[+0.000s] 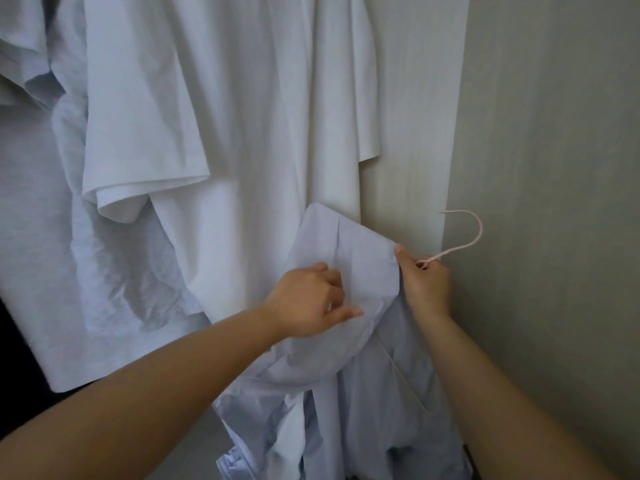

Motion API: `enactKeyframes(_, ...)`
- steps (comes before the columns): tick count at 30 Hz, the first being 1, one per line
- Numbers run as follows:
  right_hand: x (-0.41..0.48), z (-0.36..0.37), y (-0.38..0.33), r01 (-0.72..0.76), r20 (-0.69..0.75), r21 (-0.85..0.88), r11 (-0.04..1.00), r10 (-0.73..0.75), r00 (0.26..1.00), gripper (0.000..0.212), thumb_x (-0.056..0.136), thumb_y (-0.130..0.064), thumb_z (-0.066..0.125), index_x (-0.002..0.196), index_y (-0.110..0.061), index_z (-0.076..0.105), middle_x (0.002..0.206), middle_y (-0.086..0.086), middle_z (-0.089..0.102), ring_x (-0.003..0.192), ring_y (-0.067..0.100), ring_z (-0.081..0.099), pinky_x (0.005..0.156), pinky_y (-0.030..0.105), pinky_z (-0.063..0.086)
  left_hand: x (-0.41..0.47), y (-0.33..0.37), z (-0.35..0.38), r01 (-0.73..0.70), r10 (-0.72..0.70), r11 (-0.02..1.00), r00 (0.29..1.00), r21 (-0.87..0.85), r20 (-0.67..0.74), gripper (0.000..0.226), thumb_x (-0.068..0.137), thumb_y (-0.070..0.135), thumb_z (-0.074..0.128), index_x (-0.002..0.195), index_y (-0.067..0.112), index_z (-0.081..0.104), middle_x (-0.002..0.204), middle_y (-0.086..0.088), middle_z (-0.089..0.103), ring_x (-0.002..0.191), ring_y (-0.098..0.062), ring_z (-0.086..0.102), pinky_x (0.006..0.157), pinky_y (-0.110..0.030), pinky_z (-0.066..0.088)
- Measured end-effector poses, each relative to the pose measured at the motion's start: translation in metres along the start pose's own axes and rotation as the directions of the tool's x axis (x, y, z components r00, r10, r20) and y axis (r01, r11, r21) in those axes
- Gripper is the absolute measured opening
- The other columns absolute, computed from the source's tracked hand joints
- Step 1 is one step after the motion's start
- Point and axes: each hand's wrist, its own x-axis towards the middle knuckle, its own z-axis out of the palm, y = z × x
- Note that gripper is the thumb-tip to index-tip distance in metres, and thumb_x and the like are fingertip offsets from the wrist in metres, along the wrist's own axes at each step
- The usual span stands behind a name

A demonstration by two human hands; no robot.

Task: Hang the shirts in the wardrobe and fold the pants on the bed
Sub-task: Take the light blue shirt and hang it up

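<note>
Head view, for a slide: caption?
Right hand grips hanger; left hand grips blue shirt beside hanging white shirts.

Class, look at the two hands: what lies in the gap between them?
The head view shows only the pale blue shirt spanning that gap. The left hand grips its cloth, and the right hand holds the pink hanger at its neck.
</note>
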Motion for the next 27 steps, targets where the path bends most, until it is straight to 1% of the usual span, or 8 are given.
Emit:
enactKeyframes(2,0.001,-0.002,0.001,0.006,0.016,-0.005,1.0,-0.006,1.0,0.046,0.082,-0.039,0.067,0.047,-0.018,0.045,0.05,-0.004,0.048,0.05,0.01,0.043,0.052,0.029,0.035,0.014,0.0,-0.013,0.036,-0.04,0.999,0.976,-0.02,-0.214,0.036,0.093,0.047,0.05,0.09,0.018,0.069,0.103,0.001,0.063,0.097,-0.019,0.053,0.071,-0.031,0.041)
enactKeyframes(4,-0.001,-0.006,0.002,0.024,0.019,-0.022,0.999,-0.024,1.0,0.045,0.084,-0.03,0.064,0.046,-0.015,0.043,0.047,-0.003,0.046,0.048,0.012,0.041,0.051,0.029,0.035,0.031,-0.002,-0.024,0.046,-0.049,0.999,0.944,-0.016,-0.327,0.032,0.091,0.042,0.055,0.106,0.017,0.066,0.112,-0.003,0.061,0.105,-0.024,0.052,0.08,-0.034,0.038)
enactKeyframes(6,-0.003,-0.011,0.001,0.053,0.009,-0.038,0.998,-0.053,0.999,0.044,0.085,-0.02,0.059,0.046,-0.014,0.04,0.045,-0.001,0.04,0.047,0.013,0.035,0.048,0.029,0.031,0.048,-0.006,-0.035,0.044,-0.026,0.997,0.958,0.057,-0.287,0.042,0.093,0.047,0.049,0.123,0.019,0.058,0.125,-0.002,0.056,0.118,-0.023,0.047,0.096,-0.034,0.029)
enactKeyframes(8,-0.003,-0.016,-0.001,0.071,-0.007,-0.046,0.996,-0.072,0.997,0.043,0.084,-0.014,0.056,0.046,-0.014,0.036,0.043,-0.001,0.034,0.046,0.012,0.03,0.047,0.031,0.026,0.063,-0.008,-0.043,0.032,-0.012,0.987,0.992,0.157,-0.125,0.044,0.096,0.053,0.037,0.121,0.023,0.057,0.121,0.0,0.059,0.116,-0.022,0.05,0.099,-0.034,0.028)
enactKeyframes(11,0.003,-0.023,-0.003,0.103,-0.008,-0.122,0.987,-0.105,0.994,0.044,0.083,-0.013,0.056,0.044,-0.015,0.035,0.042,-0.002,0.032,0.045,0.011,0.031,0.046,0.029,0.027,0.072,-0.003,-0.045,0.026,-0.03,0.999,0.992,0.036,0.125,0.037,0.098,0.052,0.029,0.085,0.024,0.048,0.086,0.0,0.06,0.088,-0.025,0.058,0.071,-0.033,0.037)
enactKeyframes(18,0.005,-0.013,-0.024,0.221,0.141,-0.157,0.963,-0.199,0.97,0.05,0.092,-0.039,0.05,0.047,-0.02,0.042,0.053,-0.003,0.047,0.062,0.022,0.049,0.056,0.029,0.03,0.074,0.011,-0.039,0.114,-0.111,0.956,0.993,-0.271,0.026,0.041,0.098,0.043,0.04,0.06,0.027,0.04,0.06,0.009,0.045,0.07,-0.016,0.047,0.063,-0.031,0.036)
enactKeyframes(22,0.0,-0.006,-0.038,0.408,0.252,-0.228,0.884,-0.351,0.902,0.045,0.094,-0.046,0.045,0.069,-0.018,0.07,0.071,0.005,0.066,0.069,0.02,0.055,0.065,0.029,0.04,0.071,0.013,-0.04,0.111,-0.105,0.913,0.994,-0.393,0.037,0.03,0.099,0.037,0.044,0.086,0.022,0.066,0.071,0.004,0.058,0.067,-0.011,0.049,0.064,-0.028,0.04)
enactKeyframes(27,-0.008,-0.001,-0.036,0.533,0.259,-0.141,0.834,-0.489,0.833,0.032,0.096,-0.035,0.045,0.075,-0.016,0.06,0.075,-0.001,0.057,0.08,0.022,0.054,0.07,0.029,0.037,0.063,-0.003,-0.032,0.27,-0.329,0.863,0.942,-0.428,-0.069,0.046,0.095,0.043,0.049,0.056,0.02,0.04,0.051,0.004,0.042,0.05,-0.007,0.04,0.05,-0.024,0.028)
